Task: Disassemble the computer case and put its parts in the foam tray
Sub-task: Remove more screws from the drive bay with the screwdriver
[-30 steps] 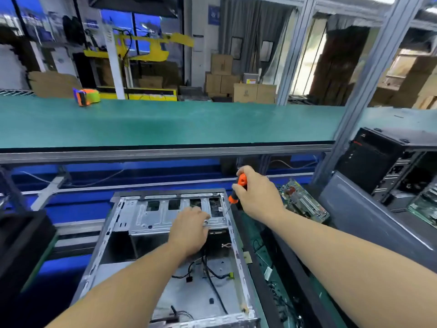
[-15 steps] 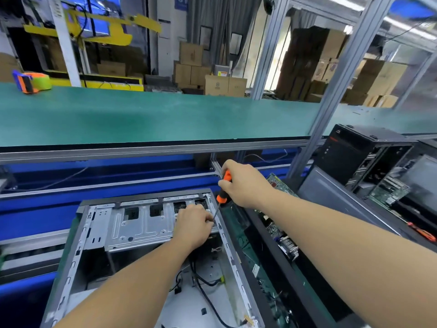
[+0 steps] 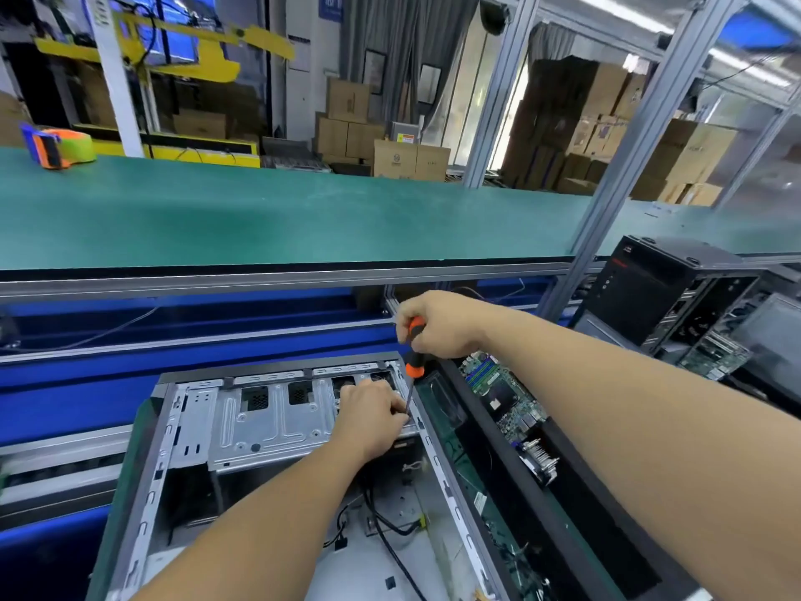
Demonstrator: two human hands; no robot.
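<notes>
An open computer case [image 3: 169,448] lies flat in front of me, its silver drive bracket [image 3: 268,418] across the far end and black cables [image 3: 390,544] loose on its floor. My right hand [image 3: 437,325] grips an orange and black screwdriver [image 3: 414,353], whose shaft points down at the bracket's right edge. My left hand [image 3: 368,412] rests on the bracket with its fingers curled at the shaft's tip. A black foam tray [image 3: 576,527] runs along the case's right side, holding a green motherboard [image 3: 503,396] and a heatsink [image 3: 539,459].
A green conveyor belt [image 3: 303,214] crosses above the case, with an orange and green tape dispenser [image 3: 58,147] at its far left. Another black computer case [image 3: 667,288] stands at the right beside a slanted aluminium post [image 3: 615,167]. Blue rails lie behind the case.
The camera has swung right and closer. My right hand stays on the screwdriver, now more upright, and its tip has come down to my left hand's fingers on the bracket.
</notes>
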